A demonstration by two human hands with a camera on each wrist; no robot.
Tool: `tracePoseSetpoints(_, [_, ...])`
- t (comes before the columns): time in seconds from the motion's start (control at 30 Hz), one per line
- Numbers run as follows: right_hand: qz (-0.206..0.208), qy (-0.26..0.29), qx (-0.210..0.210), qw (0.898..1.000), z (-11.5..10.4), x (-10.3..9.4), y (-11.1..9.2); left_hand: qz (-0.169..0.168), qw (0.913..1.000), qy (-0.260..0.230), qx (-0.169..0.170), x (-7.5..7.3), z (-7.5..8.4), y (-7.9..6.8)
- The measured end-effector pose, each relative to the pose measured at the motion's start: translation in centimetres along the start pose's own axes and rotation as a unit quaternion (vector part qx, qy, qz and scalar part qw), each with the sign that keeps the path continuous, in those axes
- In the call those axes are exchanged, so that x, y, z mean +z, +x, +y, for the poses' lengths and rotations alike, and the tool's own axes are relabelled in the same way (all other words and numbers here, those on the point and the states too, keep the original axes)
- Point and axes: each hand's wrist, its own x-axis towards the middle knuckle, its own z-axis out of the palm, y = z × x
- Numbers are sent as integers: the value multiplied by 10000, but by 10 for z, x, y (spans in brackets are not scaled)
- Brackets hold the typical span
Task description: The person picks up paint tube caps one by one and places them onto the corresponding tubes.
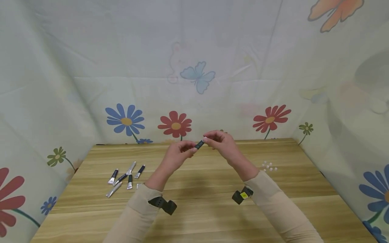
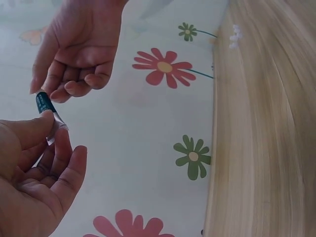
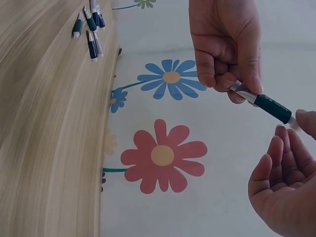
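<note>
Pinching a dark green tube [image 1: 199, 144] by its silver tail [image 3: 243, 92], the left hand [image 1: 176, 156] faces the right hand [image 1: 224, 145], which pinches its white cap [image 3: 293, 121], above the table's [image 1: 200, 219] far middle. Other tubes [image 1: 130, 182] lie left; small white pieces [image 1: 267, 166] lie right.

Tube [image 3: 272, 108] | dk grn/slvr | wht cap [image 3: 293, 122] at tip | tilted | aloft btwn hands [image 1: 177, 156] [image 1: 224, 145]

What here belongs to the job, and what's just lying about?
Job:
- small dark green and silver tube, left hand pinching it, right hand at its white tip
- likely loose dark and silver tubes
- likely tiny white pieces

Merely around:
- brown wooden table
- white flower-printed cloth
- black wrist devices
</note>
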Motion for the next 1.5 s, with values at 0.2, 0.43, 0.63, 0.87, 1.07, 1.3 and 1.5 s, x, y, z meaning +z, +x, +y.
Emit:
tracePoseSetpoints(0.2, [0,-15,88,10000,0,1,1,76,10000,17,-11,1,1,0])
tracePoseSetpoints(0.43, [112,-1,-121,9999,1,3,0,141,9999,53,50,2,2,-1])
tracePoseSetpoints(0.63, [203,-192,-158,9995,4,6,2,118,9997,-214,15,4,-1,-1])
tracePoseSetpoints(0.87, [-91,117,-130,9998,5,3,1,92,9984,-559,-64,4,-4,0])
tracePoseSetpoints(1.07, [-319,349,17,9989,4,1,0,77,9982,-594,-76,4,-7,0])
tracePoseSetpoints(1.3, [-316,226,50,9992,6,4,1,79,9973,-718,-85,4,-10,0])
tracePoseSetpoints(1.5, [-602,168,20,9980,10,2,3,85,9954,-946,-127,5,-10,-2])
